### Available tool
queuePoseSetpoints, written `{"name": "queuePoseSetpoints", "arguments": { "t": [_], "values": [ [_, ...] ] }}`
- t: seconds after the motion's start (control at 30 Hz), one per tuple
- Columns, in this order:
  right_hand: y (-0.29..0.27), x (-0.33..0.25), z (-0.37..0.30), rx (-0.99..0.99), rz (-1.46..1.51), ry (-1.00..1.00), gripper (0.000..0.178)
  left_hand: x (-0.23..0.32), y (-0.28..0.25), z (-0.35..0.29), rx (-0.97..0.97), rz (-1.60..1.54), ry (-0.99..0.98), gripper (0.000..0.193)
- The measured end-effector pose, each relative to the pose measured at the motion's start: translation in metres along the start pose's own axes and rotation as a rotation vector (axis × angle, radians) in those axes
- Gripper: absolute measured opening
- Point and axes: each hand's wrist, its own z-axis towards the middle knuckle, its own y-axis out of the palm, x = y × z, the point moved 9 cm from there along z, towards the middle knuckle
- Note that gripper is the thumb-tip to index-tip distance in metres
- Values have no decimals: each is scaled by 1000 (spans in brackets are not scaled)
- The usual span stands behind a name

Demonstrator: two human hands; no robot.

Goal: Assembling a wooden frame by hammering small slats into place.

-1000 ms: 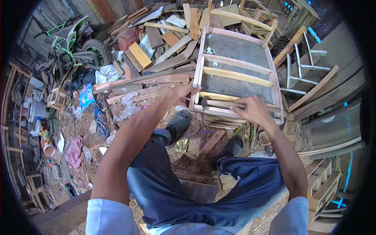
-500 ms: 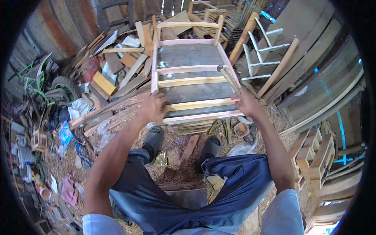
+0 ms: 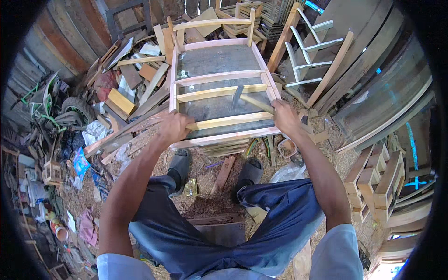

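Note:
In front of me lies a pale wooden frame (image 3: 219, 74) with several cross slats over a dark flat surface. My left hand (image 3: 175, 127) is closed round the left end of the nearest loose-looking yellowish slat (image 3: 233, 120), at the frame's left rail. My right hand (image 3: 286, 117) is closed on the wooden handle of a hammer (image 3: 256, 103), beside the right rail. The hammer's dark head points left, above the slats. That slat's right end lies close to my right hand; whether the fingers touch it cannot be made out.
Scrap boards (image 3: 149, 86) are heaped at the left behind the frame. A white slatted wooden piece (image 3: 312, 60) leans at the far right. Wooden box-like parts (image 3: 375, 179) stand at right. Shavings, a plastic tub (image 3: 286, 148) and a plank (image 3: 224, 175) lie near my sandals.
The hammer has turned in my right hand, its head swinging from the right rail leftward over the slats. The frame appears slightly farther left and higher in view. My left hand keeps its hold.

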Motion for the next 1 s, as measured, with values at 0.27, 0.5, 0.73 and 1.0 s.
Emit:
{"name": "queuePoseSetpoints", "arguments": {
  "t": [0.27,0.5,0.73,1.0],
  "values": [
    [5,1,3,-60,-50,40,22,-6,-3,-2,15,-63,-18,15],
    [-6,-1,1,-53,110,71,35,-16,10,-11,43,-38,-39,24],
    [-37,51,-35,179,396,212,41,-126,33,-62,410,-609,-725,61],
    [-48,38,-94,-3,104,213,30,-65,54,-61,-38,-1508,-809,50]
  ]
}}
